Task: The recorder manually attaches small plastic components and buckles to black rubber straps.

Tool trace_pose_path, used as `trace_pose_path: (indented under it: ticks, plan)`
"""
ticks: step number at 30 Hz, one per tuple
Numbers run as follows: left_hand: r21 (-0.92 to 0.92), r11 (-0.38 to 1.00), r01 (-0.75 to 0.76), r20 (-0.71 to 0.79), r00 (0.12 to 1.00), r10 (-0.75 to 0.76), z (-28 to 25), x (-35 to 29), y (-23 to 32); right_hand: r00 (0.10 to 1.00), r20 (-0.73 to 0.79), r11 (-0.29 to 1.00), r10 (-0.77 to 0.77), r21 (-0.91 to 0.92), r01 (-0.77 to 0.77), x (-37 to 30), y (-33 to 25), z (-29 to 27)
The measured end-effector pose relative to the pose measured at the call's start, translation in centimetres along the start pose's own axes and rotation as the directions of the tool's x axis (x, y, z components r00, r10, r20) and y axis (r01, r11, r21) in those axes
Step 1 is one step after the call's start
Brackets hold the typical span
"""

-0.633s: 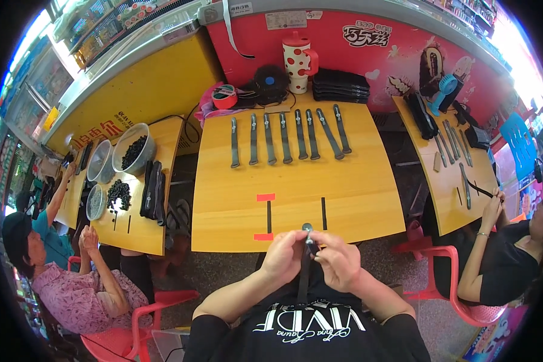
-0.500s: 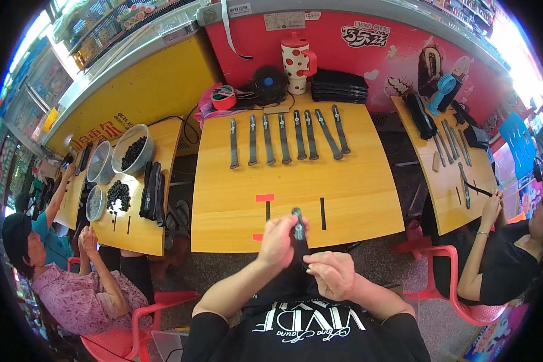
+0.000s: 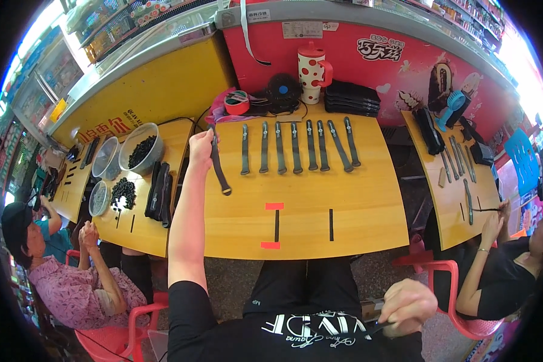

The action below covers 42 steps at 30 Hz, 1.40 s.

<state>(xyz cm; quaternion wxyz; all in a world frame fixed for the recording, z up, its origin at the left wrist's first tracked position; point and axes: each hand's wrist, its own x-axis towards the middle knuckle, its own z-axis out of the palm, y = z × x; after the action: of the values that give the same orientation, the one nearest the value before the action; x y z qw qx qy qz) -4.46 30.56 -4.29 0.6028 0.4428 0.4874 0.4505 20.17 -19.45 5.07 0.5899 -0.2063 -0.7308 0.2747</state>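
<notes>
My left hand (image 3: 202, 149) is closed on the upper end of a dark strap (image 3: 221, 172), which hangs over the left part of the wooden table (image 3: 368, 187). The strap's lower end is rounded and has a small light mark. To its right, several similar dark straps (image 3: 279, 148) lie side by side in a row. Low at the right, my right hand (image 3: 408, 306) is beside my body with its fingers pinched together. A thin dark thing shows at those fingertips, hard to tell against my black shirt.
Red tape (image 3: 275, 206) and black strips (image 3: 331, 225) mark the table's near part. At the back stand a spotted tumbler (image 3: 312, 75), a red tape roll (image 3: 237, 102) and stacked black bundles (image 3: 352, 98). People work at side tables; the left one holds tubs (image 3: 158, 145) of black pieces.
My hands have parted. The left has moved forward and left with the strap, from in front of my chest to over the table; the right has drawn back to the right.
</notes>
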Motion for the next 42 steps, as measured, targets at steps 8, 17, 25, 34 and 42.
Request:
trace_pose_path:
  ticks: [8,17,25,34,42]
  plan:
    - [0.261,0.882,-0.392,0.042,0.918,0.395,-0.5,8.5,-5.5,0.878,-0.453,0.954,0.156,-0.161,-0.253,0.3,4.2,0.8]
    - [0.876,0.103,-0.471,0.155,0.478,0.865,0.4,7.8,-4.7,0.68,-0.637,0.871,0.363,-0.028,-0.491,-1.1,6.7,0.1]
    - [0.014,0.96,-0.279,0.892,0.438,0.114,10.9,-26.0,-2.4,0.527,-0.72,0.736,0.452,-0.033,-0.676,2.5,10.5,0.3]
    - [0.107,0.811,0.575,0.786,0.451,-0.424,7.1,-27.3,-3.9,0.41,-0.523,0.503,0.747,0.043,-0.863,1.5,16.0,-8.1]
    - [0.083,0.805,0.588,0.779,0.465,-0.421,4.2,-26.9,-4.4,0.522,-0.799,0.098,0.298,-0.518,-0.849,-1.1,31.3,-21.0]
